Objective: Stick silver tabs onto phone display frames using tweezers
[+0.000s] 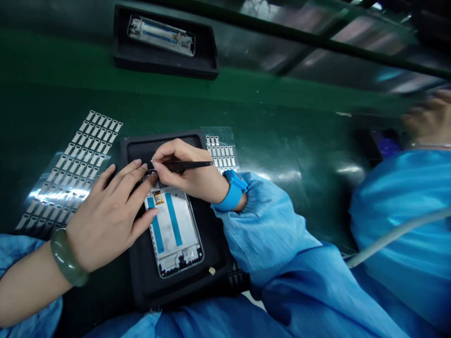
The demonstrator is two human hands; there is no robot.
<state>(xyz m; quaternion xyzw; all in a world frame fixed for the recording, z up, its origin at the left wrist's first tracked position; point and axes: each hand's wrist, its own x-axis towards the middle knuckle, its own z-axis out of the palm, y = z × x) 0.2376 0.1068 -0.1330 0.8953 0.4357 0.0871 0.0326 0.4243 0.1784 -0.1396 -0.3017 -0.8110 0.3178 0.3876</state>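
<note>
A phone frame (181, 220) with two blue strips, a white back and a small orange flex lies face down in a black tray (141, 295). My left hand (109, 211) rests across the frame's upper left part, fingers stretched out, fingertips at its top end and the thumb on its left side. Over that same top end, my right hand (190, 173) pinches dark tweezers (190, 165), their rear end pointing right. The fingers of both hands hide the tip of the tweezers and the spot where they meet the frame.
To the left lies a clear sheet of small white stickers (89, 141); a smaller sticker sheet (221, 150) lies right of the tray. Another black tray (162, 65) holds a second phone frame (162, 35). At right are a co-worker's blurred hand (430, 119) and blue sleeve (405, 197).
</note>
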